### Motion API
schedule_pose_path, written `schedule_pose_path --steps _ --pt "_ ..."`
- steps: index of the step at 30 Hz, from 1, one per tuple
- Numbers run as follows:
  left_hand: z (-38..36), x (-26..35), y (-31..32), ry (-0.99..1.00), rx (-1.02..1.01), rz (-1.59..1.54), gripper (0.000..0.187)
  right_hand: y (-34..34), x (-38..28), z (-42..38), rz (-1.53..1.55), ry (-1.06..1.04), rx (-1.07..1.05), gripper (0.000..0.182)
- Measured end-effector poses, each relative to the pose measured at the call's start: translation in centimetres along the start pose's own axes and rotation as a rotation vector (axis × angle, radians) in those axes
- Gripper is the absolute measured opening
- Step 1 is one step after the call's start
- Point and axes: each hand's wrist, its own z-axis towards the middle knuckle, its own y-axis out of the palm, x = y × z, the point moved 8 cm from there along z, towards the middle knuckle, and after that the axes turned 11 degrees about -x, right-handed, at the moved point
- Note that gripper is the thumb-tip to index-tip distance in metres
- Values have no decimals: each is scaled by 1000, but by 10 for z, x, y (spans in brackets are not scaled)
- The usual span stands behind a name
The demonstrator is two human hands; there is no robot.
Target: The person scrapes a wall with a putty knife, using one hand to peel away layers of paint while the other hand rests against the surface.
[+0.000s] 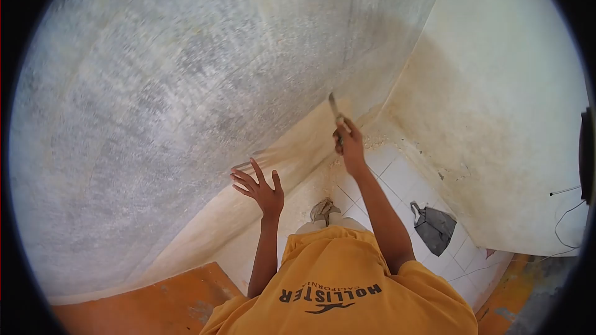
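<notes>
Held in my right hand (349,144) is a slim scraper-like tool (334,107), its dark tip pointing up toward the wall; the exact kind of blade is hard to make out. My fingers wrap around its lower end. My left hand (262,191) is open with fingers spread, its fingertips right at the wall surface. The wall (155,105) in front has a patchy grey upper part with scraped-looking streaks. Below it runs a smoother beige band (298,142), and my right hand overlaps its right end.
A second, cream wall (496,87) with brown stains meets the first at a corner on the right. On the white tiled floor (357,211) lies a grey bag (434,229). Thin cables (559,223) hang at the far right. An orange surface (174,294) is at lower left.
</notes>
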Motion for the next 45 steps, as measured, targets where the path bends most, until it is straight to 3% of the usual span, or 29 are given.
schedule_pose_path --steps 5,8,10,14,20,23,26,27,31,33,38,40,43,45 --pt "-6 -14 -34 -59 167 -74 76 14 -5 14 -11 -169 265 40" --pt "-9 -33 -46 -79 223 -116 76 85 57 -6 7 -163 138 46" --pt "-8 -39 -54 -79 226 -117 75 132 78 -47 176 -84 81 49" --pt "-5 -57 -76 -94 245 -88 71 120 99 -43 211 -46 155 43" --pt "-1 -69 -57 -149 214 -90 67 98 70 -20 270 -6 117 39" --pt "0 -77 -48 -160 211 -130 66 116 79 -47 100 3 65 41" --pt "2 -80 -44 -175 167 -164 65 110 86 -67 -255 74 -86 43" --pt "0 -81 -43 -177 162 -158 66 104 77 -67 -386 12 -146 42" --pt "-1 -82 -37 -181 187 -157 69 78 17 -48 -832 -188 -351 37" --pt "-3 -79 -35 -159 220 -181 71 78 -22 -38 -831 -191 -475 39" --pt "-9 -83 -23 -138 195 -154 74 114 -97 -25 -1419 -138 -656 38" --pt "-10 -82 -22 -133 196 -111 76 122 -90 -11 -1482 -248 -735 38" --pt "-8 -80 -22 -134 227 -105 77 122 -42 19 -1677 -87 -701 38" --pt "-7 -82 -18 -139 212 -85 78 128 -46 16 -1685 -134 -698 38"
